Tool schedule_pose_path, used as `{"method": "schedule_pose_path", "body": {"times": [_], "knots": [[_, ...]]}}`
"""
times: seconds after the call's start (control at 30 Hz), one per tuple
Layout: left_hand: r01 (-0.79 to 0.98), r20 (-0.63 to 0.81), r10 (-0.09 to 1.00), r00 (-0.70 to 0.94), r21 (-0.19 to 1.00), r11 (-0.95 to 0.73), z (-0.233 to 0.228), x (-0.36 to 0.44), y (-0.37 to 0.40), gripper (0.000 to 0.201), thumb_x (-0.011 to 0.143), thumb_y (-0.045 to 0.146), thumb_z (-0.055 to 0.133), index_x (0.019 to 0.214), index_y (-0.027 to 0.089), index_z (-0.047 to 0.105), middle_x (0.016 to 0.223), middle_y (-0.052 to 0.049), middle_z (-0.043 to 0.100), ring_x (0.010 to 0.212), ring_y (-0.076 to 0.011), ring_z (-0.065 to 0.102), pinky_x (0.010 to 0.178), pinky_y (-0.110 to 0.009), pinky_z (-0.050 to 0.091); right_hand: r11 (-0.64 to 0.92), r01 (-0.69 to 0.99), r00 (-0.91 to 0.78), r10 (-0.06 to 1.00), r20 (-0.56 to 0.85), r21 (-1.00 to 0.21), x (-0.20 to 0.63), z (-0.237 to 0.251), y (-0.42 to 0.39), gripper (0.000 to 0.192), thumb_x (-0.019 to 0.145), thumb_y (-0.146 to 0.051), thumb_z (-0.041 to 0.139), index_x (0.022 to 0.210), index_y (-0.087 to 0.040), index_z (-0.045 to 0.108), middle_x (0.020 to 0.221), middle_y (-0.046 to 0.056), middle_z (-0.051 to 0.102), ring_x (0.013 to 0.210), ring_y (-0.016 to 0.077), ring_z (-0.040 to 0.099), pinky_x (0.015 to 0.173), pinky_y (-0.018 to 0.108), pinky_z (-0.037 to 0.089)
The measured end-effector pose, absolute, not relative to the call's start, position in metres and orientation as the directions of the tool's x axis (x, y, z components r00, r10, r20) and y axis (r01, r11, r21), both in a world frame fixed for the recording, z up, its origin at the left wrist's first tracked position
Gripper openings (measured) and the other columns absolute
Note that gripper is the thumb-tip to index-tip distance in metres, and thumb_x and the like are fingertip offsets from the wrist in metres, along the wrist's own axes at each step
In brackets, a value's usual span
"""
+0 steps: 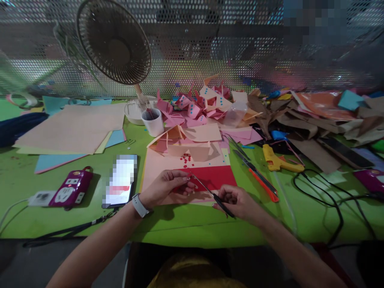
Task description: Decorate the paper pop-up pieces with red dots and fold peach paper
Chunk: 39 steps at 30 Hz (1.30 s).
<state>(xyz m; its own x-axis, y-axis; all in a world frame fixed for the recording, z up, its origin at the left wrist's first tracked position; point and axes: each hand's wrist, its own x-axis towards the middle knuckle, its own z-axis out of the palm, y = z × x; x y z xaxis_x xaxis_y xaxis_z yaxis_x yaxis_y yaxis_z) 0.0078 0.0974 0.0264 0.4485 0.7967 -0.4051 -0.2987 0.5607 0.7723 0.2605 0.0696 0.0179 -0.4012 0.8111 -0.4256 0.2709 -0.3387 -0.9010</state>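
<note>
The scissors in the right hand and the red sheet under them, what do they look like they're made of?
The scissors seem to have thin grey metal blades, with dark handles, probably plastic, inside the right hand. The red sheet looks like matte craft paper: flat, thin and without shine. The left hand pinches something too small to identify.

The scissors [210, 193] in the right hand [237, 202] have thin shiny metal blades and matt black plastic handles. The red sheet [214, 178] beneath is matt paper, lying on smooth pale pink paper [159, 164]. The table [186, 224] has a smooth green surface with a faint sheen. The white cup [153, 122] looks like glossy plastic. The glue gun [274, 160] is yellow plastic.
</note>
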Motion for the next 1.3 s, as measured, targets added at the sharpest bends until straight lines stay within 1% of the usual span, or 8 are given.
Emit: {"method": "schedule_pose_path", "body": {"times": [0.27,0.67,0.83,0.97,1.07,1.23,1.3], "knots": [[-0.301,-0.403,0.798,0.448,0.773,0.559,0.0273,0.0081,0.0976,0.03,0.073,0.031,0.082,0.091,0.009,0.071,0.081,-0.01,0.077,0.065,-0.0131,0.07,0.067,-0.024,0.057,-0.33,0.272,-0.398,0.817,-0.418,-0.904,0.2613,0.0159,0.0693,0.051,0.06,-0.056,0.083,0.069,-0.019,0.049,0.058,-0.007,0.046,0.049,0.0058,0.044,0.044,0.019,0.035],[-0.303,-0.371,0.825,0.427,0.801,0.517,0.0285,0.0074,0.0976,0.028,0.075,0.031,0.08,0.091,0.01,0.073,0.082,-0.011,0.076,0.067,-0.0135,0.07,0.068,-0.025,0.056,-0.343,0.246,-0.422,0.804,-0.419,-0.907,0.2605,0.0187,0.0683,0.052,0.062,-0.059,0.081,0.071,-0.019,0.048,0.059,-0.006,0.048,0.051,0.0068,0.045,0.046,0.02,0.038],[-0.302,-0.363,0.823,0.436,0.802,0.514,0.0282,0.0075,0.0972,0.026,0.076,0.031,0.08,0.089,0.01,0.072,0.082,-0.01,0.076,0.069,-0.0145,0.071,0.069,-0.026,0.056,-0.342,0.277,-0.418,0.799,-0.433,-0.898,0.2587,0.0234,0.0681,0.053,0.06,-0.059,0.082,0.069,-0.019,0.048,0.059,-0.007,0.044,0.051,0.0062,0.042,0.046,0.02,0.035],[-0.311,-0.368,0.813,0.452,0.789,0.53,0.0276,0.0084,0.0964,0.027,0.075,0.031,0.08,0.09,0.01,0.072,0.081,-0.01,0.076,0.068,-0.0133,0.07,0.069,-0.025,0.056,-0.325,0.318,-0.421,0.793,-0.44,-0.891,0.2586,0.0253,0.0682,0.052,0.061,-0.058,0.082,0.069,-0.019,0.049,0.06,-0.007,0.045,0.05,0.0064,0.043,0.046,0.02,0.033],[-0.321,-0.367,0.803,0.469,0.777,0.542,0.0267,0.0087,0.0958,0.026,0.075,0.03,0.08,0.092,0.01,0.073,0.081,-0.009,0.076,0.067,-0.0124,0.07,0.069,-0.024,0.056,-0.319,0.322,-0.423,0.794,-0.437,-0.891,0.2592,0.0246,0.0679,0.051,0.062,-0.056,0.082,0.069,-0.019,0.048,0.06,-0.007,0.046,0.05,0.0063,0.043,0.046,0.02,0.032],[-0.31,-0.372,0.801,0.468,0.78,0.544,0.0264,0.0083,0.0954,0.027,0.076,0.029,0.08,0.093,0.01,0.073,0.082,-0.01,0.076,0.069,-0.0135,0.071,0.069,-0.025,0.057,-0.302,0.324,-0.421,0.803,-0.423,-0.897,0.2595,0.0233,0.0679,0.05,0.062,-0.055,0.082,0.069,-0.018,0.049,0.059,-0.007,0.044,0.05,0.0055,0.039,0.045,0.02,0.028],[-0.306,-0.371,0.804,0.465,0.785,0.539,0.0269,0.0084,0.0955,0.027,0.076,0.03,0.08,0.093,0.01,0.073,0.082,-0.01,0.076,0.069,-0.0136,0.071,0.07,-0.025,0.057,-0.311,0.321,-0.414,0.804,-0.427,-0.895,0.2593,0.0236,0.0682,0.051,0.061,-0.056,0.083,0.068,-0.019,0.049,0.059,-0.007,0.043,0.05,0.0056,0.038,0.046,0.02,0.028]]}}
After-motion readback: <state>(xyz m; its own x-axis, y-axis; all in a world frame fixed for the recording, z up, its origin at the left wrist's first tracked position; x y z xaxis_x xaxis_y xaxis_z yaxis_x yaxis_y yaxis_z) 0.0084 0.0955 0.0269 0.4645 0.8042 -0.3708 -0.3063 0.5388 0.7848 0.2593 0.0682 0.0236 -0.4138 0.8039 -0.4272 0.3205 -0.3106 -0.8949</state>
